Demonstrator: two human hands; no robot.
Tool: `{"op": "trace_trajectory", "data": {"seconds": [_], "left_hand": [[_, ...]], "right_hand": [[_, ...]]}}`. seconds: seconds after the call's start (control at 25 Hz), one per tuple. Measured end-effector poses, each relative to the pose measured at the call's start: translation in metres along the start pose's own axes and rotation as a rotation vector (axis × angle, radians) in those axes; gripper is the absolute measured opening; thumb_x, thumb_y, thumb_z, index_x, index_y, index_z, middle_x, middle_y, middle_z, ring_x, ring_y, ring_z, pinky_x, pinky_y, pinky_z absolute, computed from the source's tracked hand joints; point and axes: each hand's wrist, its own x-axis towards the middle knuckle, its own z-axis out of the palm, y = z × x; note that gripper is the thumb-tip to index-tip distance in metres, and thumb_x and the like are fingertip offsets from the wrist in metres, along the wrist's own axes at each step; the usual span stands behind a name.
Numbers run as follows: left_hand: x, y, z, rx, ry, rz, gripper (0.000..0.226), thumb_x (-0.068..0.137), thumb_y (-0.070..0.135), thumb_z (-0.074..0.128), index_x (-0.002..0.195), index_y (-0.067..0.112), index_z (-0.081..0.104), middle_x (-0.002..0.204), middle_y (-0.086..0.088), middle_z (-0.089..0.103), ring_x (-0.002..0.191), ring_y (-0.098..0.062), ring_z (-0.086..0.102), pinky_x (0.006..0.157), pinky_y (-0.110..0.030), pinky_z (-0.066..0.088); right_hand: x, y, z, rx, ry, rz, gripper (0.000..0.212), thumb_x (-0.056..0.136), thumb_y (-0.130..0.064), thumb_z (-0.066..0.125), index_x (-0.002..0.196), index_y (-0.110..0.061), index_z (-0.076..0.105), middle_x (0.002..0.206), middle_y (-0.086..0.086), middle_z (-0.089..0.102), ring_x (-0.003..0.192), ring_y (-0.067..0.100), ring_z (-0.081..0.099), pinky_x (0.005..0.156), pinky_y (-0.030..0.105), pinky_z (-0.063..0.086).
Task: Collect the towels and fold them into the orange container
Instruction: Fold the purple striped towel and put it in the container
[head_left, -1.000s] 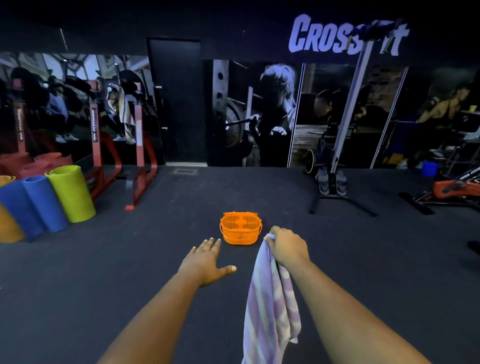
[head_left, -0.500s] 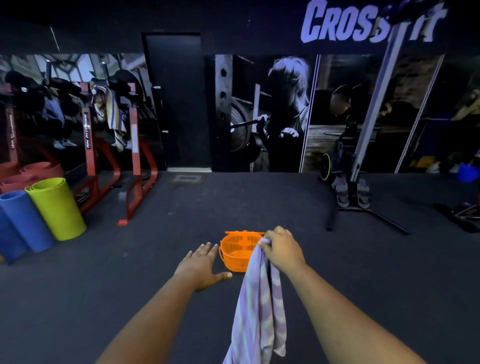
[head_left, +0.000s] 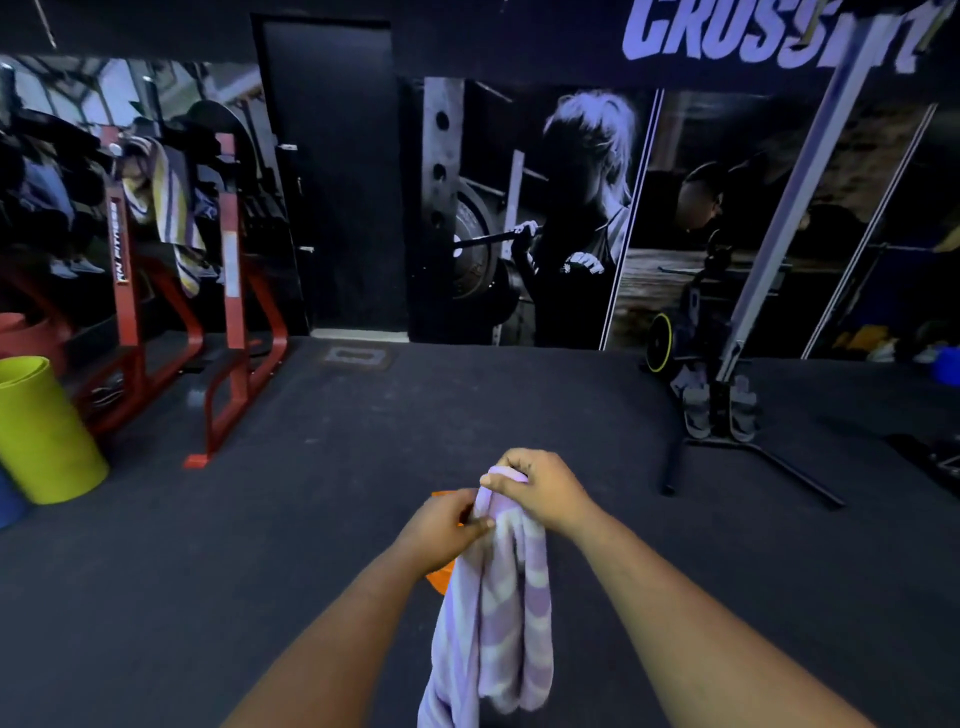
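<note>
Now my left hand (head_left: 441, 525) has come across from open air and pinches the purple-striped towel (head_left: 498, 613) just below my right hand (head_left: 540, 493), which grips its top. Two hands, one towel held, hanging down. One orange container (head_left: 440, 578) peeks out behind them, mostly hidden. A second striped towel (head_left: 166, 208) hangs on the red rack (head_left: 228, 291), far left. Dark rubber floor (head_left: 208, 571); one green rolled mat (head_left: 41, 431).

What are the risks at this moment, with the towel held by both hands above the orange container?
The purple towel hangs long and unfolded from the right hand and left hand, so its lower end may drag on the floor. The orange container is almost hidden behind hands and towel, so placing could miss it. A second striped towel on the red rack could be forgotten.
</note>
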Motion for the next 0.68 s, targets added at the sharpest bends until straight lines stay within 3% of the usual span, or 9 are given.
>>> {"op": "trace_trajectory", "data": {"seconds": [0.04,0.12,0.24,0.32,0.36,0.44,0.52,0.6,0.68], "left_hand": [[0.018,-0.006,-0.001,-0.042,0.02,-0.009,0.015,0.095,0.029,0.065,0.082,0.03,0.058,0.075,0.012,0.059,0.066,0.002,0.051,0.068,-0.029,0.043],[0.055,-0.024,-0.009,-0.121,0.004,-0.028,0.009,0.092,0.025,0.06,0.084,0.023,0.064,0.081,0.005,0.065,0.074,-0.006,0.057,0.074,-0.035,0.048],[0.099,-0.043,-0.022,-0.227,0.035,-0.021,0.017,0.088,0.026,0.049,0.085,0.021,0.065,0.086,0.001,0.068,0.081,-0.007,0.059,0.078,-0.034,0.048],[0.118,-0.049,-0.026,-0.308,0.142,-0.035,0.019,0.085,0.028,0.045,0.077,0.019,0.059,0.077,0.003,0.062,0.073,-0.002,0.054,0.075,-0.033,0.044],[0.125,-0.053,-0.028,-0.35,0.196,-0.05,0.019,0.084,0.028,0.045,0.074,0.018,0.057,0.074,0.005,0.058,0.069,-0.002,0.051,0.073,-0.033,0.043],[0.137,-0.063,-0.03,-0.374,0.227,-0.102,0.019,0.083,0.034,0.049,0.073,0.019,0.056,0.068,0.01,0.055,0.064,-0.003,0.048,0.069,-0.033,0.041],[0.141,-0.068,-0.032,-0.26,0.167,-0.147,0.026,0.082,0.052,0.06,0.076,0.027,0.061,0.07,0.008,0.062,0.064,-0.002,0.053,0.066,-0.032,0.043],[0.146,-0.06,-0.034,-0.238,0.043,-0.151,0.038,0.078,0.063,0.071,0.085,0.027,0.068,0.084,0.003,0.07,0.072,-0.004,0.061,0.067,-0.027,0.047],[0.155,-0.045,-0.038,-0.331,-0.014,-0.107,0.038,0.076,0.057,0.077,0.089,0.021,0.072,0.085,0.002,0.072,0.075,-0.007,0.064,0.069,-0.028,0.05]], "right_hand": [[0.015,0.009,-0.006,-0.134,-0.011,0.042,0.037,0.078,-0.062,0.07,0.073,-0.027,0.062,0.075,-0.006,0.067,0.071,0.011,0.06,0.065,0.036,0.048],[0.046,0.033,-0.02,-0.478,-0.092,0.071,0.05,0.071,-0.073,0.068,0.072,-0.024,0.058,0.08,-0.005,0.062,0.08,0.014,0.057,0.068,0.037,0.046],[0.073,0.069,-0.029,-0.725,-0.274,0.001,0.024,0.076,-0.049,0.07,0.078,-0.027,0.061,0.097,-0.006,0.056,0.102,0.018,0.05,0.081,0.035,0.041],[0.08,0.094,-0.028,-0.634,-0.336,-0.029,0.014,0.071,-0.037,0.065,0.08,-0.026,0.063,0.101,-0.005,0.058,0.103,0.017,0.052,0.088,0.036,0.044],[0.081,0.104,-0.029,-0.461,-0.31,-0.014,0.014,0.07,-0.035,0.062,0.078,-0.023,0.063,0.096,-0.005,0.06,0.097,0.015,0.056,0.09,0.036,0.045],[0.089,0.116,-0.029,-0.039,-0.106,0.092,0.012,0.073,-0.031,0.06,0.069,-0.021,0.054,0.074,-0.007,0.055,0.071,0.006,0.052,0.074,0.032,0.046],[0.107,0.115,-0.028,0.235,0.094,0.173,0.026,0.085,-0.016,0.065,0.069,-0.019,0.046,0.067,-0.008,0.047,0.062,0.003,0.044,0.062,0.03,0.038],[0.128,0.106,-0.024,0.277,0.159,0.176,0.025,0.089,-0.011,0.067,0.074,-0.013,0.047,0.069,-0.011,0.049,0.065,0.004,0.045,0.062,0.028,0.038],[0.145,0.097,-0.023,0.198,0.178,0.169,0.019,0.088,-0.02,0.07,0.08,-0.017,0.053,0.072,-0.012,0.055,0.066,0.006,0.049,0.063,0.027,0.04]]}}
